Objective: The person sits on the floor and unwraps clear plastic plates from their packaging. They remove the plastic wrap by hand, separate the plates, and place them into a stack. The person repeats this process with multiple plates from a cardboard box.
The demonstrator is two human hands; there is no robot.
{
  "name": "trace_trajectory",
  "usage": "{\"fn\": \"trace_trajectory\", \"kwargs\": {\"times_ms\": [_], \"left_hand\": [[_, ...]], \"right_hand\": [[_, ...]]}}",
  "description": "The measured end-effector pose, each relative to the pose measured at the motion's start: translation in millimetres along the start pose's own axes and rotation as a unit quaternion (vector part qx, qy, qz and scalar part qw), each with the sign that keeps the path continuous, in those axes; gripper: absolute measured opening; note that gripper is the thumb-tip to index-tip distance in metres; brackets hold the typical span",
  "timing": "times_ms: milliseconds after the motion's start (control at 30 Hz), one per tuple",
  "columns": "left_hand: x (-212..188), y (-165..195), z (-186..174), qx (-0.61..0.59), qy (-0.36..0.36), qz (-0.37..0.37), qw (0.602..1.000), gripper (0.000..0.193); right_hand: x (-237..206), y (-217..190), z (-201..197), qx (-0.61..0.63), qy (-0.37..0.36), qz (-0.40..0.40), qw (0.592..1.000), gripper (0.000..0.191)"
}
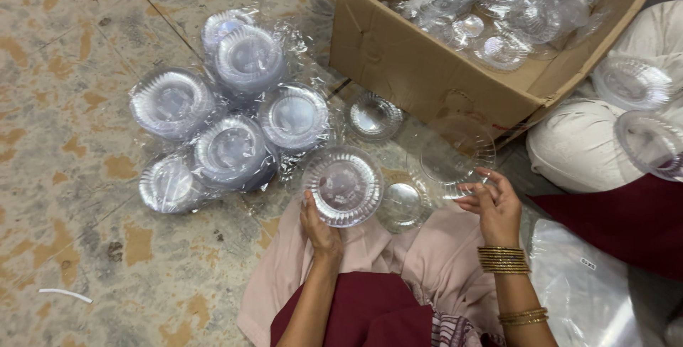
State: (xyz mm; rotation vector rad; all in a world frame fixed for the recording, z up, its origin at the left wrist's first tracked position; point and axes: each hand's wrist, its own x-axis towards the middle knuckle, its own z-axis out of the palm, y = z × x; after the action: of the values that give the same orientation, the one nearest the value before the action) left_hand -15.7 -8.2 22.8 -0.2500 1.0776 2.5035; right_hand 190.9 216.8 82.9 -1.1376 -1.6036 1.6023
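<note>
My left hand grips the near rim of a stack of clear plastic bowls, held over my lap. My right hand pinches the edge of a single thin clear plastic plate in front of a cardboard box. Gold bangles sit on my right wrist. A small clear bowl lies on the floor between my hands, and another clear bowl rests just beyond it, near the box.
Several bagged stacks of clear bowls lie on the mottled stone floor at left. An open cardboard box full of clear plasticware stands at top right. More bowls rest on white sacks at right. A plastic bag lies by my right arm.
</note>
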Motion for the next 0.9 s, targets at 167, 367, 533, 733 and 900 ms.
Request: {"fn": "trace_trajectory", "kwargs": {"times_ms": [167,367,533,733,900], "left_hand": [[-4.9,15.9,9.1,0.038,-0.047,-0.001,0.998,0.054],[-13.8,32.0,16.4,0.188,-0.115,0.047,0.974,0.056],[-13.1,23.2,9.8,0.255,-0.147,0.073,0.953,0.052],[-4.8,19.4,4.2,0.263,-0.123,0.06,0.955,0.049],[-3.0,21.9,8.3,0.275,-0.132,0.06,0.95,0.049]], "right_hand": [[9.2,44.9,12.4,-0.234,-0.033,0.05,0.97,0.035],[-2.5,20.3,37.5,-0.394,-0.048,-0.157,0.904,0.048],[-35.0,-33.9,75.3,-0.202,-0.132,-0.04,0.97,0.041],[-55.4,-83.7,107.8,-0.292,-0.085,-0.168,0.938,0.034],[-59.1,-88.2,110.1,-0.297,-0.047,-0.21,0.93,0.03]]}}
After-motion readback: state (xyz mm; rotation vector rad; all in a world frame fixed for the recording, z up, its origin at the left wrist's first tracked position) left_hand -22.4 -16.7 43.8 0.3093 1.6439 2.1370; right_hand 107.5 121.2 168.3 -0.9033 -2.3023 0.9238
